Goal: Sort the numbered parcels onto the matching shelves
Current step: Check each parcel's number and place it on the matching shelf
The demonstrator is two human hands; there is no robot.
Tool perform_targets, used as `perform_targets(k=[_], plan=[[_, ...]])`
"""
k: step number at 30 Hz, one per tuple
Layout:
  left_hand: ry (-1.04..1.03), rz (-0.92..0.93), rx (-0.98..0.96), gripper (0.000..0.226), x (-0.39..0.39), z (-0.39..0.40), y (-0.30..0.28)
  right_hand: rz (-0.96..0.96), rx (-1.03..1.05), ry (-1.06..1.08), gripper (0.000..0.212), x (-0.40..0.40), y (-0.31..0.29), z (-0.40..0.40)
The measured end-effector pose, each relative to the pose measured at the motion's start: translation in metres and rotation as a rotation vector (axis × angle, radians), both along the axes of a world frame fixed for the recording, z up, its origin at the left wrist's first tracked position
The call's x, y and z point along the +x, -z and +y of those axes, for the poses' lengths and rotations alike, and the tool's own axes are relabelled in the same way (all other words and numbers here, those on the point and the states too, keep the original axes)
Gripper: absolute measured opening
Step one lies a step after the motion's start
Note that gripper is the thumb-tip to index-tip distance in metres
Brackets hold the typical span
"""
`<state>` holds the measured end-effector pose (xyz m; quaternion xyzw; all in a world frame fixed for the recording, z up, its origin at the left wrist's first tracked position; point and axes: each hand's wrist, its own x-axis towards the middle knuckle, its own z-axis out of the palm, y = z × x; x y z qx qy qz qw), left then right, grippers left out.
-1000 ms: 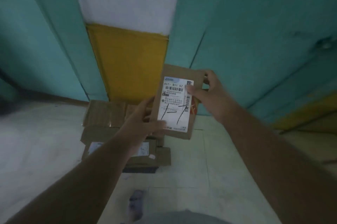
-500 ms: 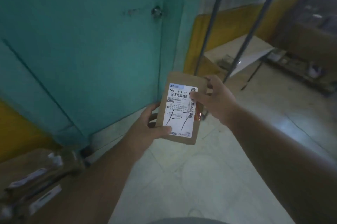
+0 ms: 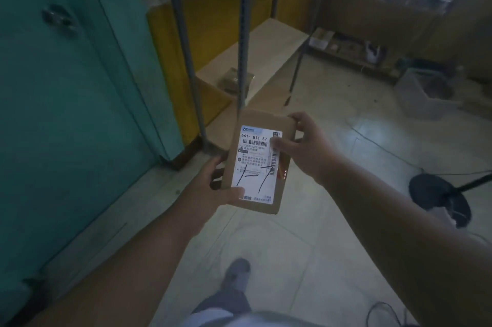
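The parcel (image 3: 262, 161), a flat brown cardboard packet, is held up in the air in front of the person, above the pale tiled floor (image 3: 306, 247), its long side roughly upright and its face turned to the camera. A white shipping label (image 3: 257, 164) covers most of that face, printed "661- B11 57" over a barcode, with "1-7" written by hand across its lower half. The left hand (image 3: 213, 188) grips the parcel's lower left edge, thumb laid over the label's bottom left corner and fingers curled behind the card. The right hand (image 3: 306, 148) pinches the upper right edge, thumb pressed on the label by the barcode, fingers wrapped round the top right corner.

Just beyond the parcel stands a metal shelf rack (image 3: 243, 34) with dark uprights; a small brown box (image 3: 235, 79) sits near the front left corner of its low wooden shelf (image 3: 269, 52). A teal door (image 3: 66, 100) fills the left side, next to a yellow-painted wall (image 3: 213, 7). A dark round stand base (image 3: 439, 196) rests on the floor at the right, and one shoe (image 3: 237, 270) shows below.
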<state>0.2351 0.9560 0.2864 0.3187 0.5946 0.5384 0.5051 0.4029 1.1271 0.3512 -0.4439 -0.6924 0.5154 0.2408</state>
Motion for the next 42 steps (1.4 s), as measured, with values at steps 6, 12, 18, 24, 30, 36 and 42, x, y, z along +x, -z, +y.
perform_targets(k=[6, 12, 18, 24, 30, 36, 42], plan=[[0.246, -0.058, -0.004, 0.074, 0.026, 0.153, -0.016, -0.042, 0.003, 0.238, 0.034, 0.056, -0.026, 0.105], [0.346, -0.036, 0.004, 0.069, 0.063, 0.284, -0.008, -0.048, 0.001, 0.353, 0.033, 0.109, -0.003, 0.217], [0.206, -0.014, -0.062, 0.062, 0.083, 0.395, 0.01, -0.114, 0.015, 0.241, 0.039, 0.112, 0.024, 0.361], [-0.102, -0.033, -0.107, 0.061, 0.059, 0.457, 0.002, -0.179, 0.035, -0.062, 0.044, 0.045, 0.021, 0.479], [-0.413, -0.09, -0.171, 0.068, 0.016, 0.498, 0.021, -0.3, 0.085, -0.32, 0.049, -0.064, 0.048, 0.546], [-0.574, -0.108, -0.175, 0.052, -0.026, 0.532, 0.027, -0.303, 0.11, -0.434, 0.052, -0.14, 0.062, 0.597], [-0.764, -0.129, -0.223, 0.023, -0.034, 0.568, 0.039, -0.299, 0.05, -0.623, 0.053, -0.21, 0.079, 0.643]])
